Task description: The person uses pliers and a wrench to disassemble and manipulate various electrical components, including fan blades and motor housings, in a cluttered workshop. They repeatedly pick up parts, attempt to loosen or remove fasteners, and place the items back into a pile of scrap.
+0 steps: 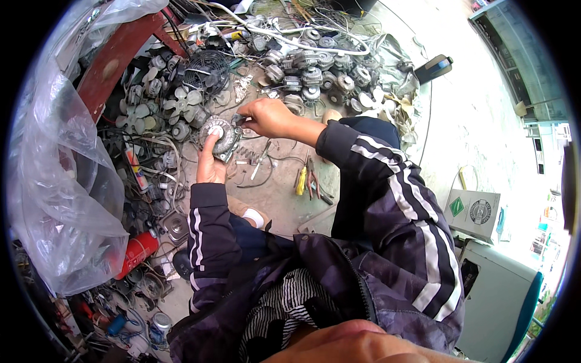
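My left hand [210, 164] grips a round, ribbed grey metal fan motor [227, 141], its thumb lying over the upper face. At the motor's upper right edge, the fingers of my right hand [269, 117] are pinched on a small dark piece [239, 119]. Whether that piece is part of the motor or loose, I cannot tell. On the floor to the right of the motor lie a yellow-handled tool [301, 180] and red-handled pliers [312, 183]. Thin wires and small scraps are scattered between the motor and these tools.
Several similar motors [311, 75] are heaped beyond my hands. Fan blades [183, 103] and a round black fan guard [206, 69] lie to the left. Clear plastic sheeting [66, 181] and a red cylinder [138, 253] stand at the left; a white box [474, 213] sits at the right.
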Action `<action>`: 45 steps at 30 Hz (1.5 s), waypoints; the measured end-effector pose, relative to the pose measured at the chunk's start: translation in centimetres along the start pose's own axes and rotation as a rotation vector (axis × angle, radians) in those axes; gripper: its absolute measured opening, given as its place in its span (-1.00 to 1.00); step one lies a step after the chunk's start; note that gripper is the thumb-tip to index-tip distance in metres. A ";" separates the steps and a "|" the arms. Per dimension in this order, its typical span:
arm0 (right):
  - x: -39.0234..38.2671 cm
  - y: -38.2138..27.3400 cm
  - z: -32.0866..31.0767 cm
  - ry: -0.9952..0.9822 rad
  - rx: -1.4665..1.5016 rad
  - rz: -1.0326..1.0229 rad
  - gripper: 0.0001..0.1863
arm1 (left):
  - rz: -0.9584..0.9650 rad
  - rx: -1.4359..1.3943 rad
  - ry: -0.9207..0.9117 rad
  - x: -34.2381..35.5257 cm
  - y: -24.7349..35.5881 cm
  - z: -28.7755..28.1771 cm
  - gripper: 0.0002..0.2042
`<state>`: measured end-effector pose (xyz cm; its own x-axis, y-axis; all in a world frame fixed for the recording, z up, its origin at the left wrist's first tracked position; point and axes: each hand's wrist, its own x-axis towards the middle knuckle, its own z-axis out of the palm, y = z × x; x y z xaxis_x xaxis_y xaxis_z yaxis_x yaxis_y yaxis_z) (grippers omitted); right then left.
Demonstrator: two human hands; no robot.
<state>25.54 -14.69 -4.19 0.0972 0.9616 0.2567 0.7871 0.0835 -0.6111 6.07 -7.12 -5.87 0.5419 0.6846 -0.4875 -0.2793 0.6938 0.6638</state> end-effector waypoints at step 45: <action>0.4 -0.9 -1.1 -0.181 0.006 0.115 -0.56 | 0.041 0.035 -0.046 -0.1 -0.1 -0.2 -0.62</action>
<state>25.53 -14.71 -2.71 0.0747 0.9961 0.0468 0.7735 -0.0283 -0.6332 5.90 -7.18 -5.97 0.5663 0.7011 -0.4334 -0.2751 0.6564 0.7025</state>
